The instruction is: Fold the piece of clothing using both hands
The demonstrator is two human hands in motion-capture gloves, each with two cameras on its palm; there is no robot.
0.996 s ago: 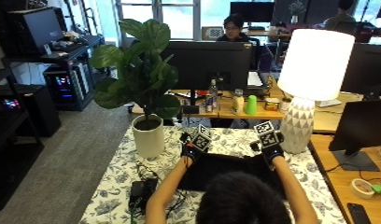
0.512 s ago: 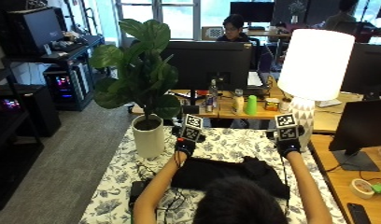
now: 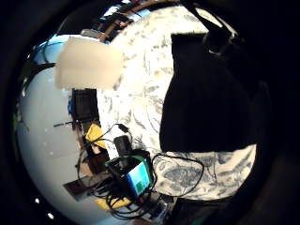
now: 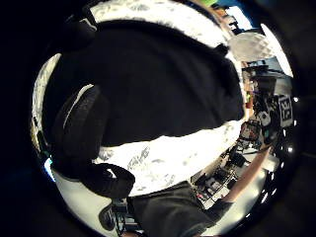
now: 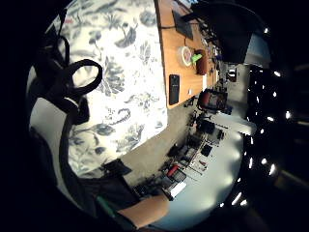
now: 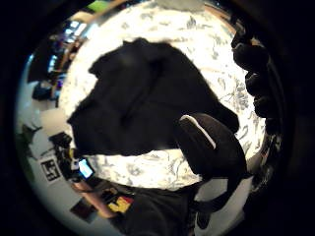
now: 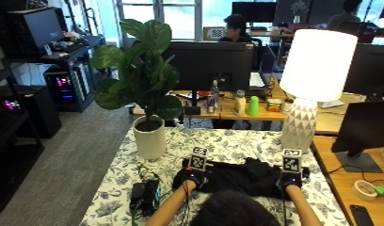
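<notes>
Your left hand and right hand rest on the garment ends; whether either is grasping, I cannot tell. Flatten it on the counter, then fold evenly.

Matt black cloth garment lies on a floral printed tablecloth; the lamp base looks like textured ceramic.

left hand: black glove | right hand: black glove | forearms apparently bare
</notes>
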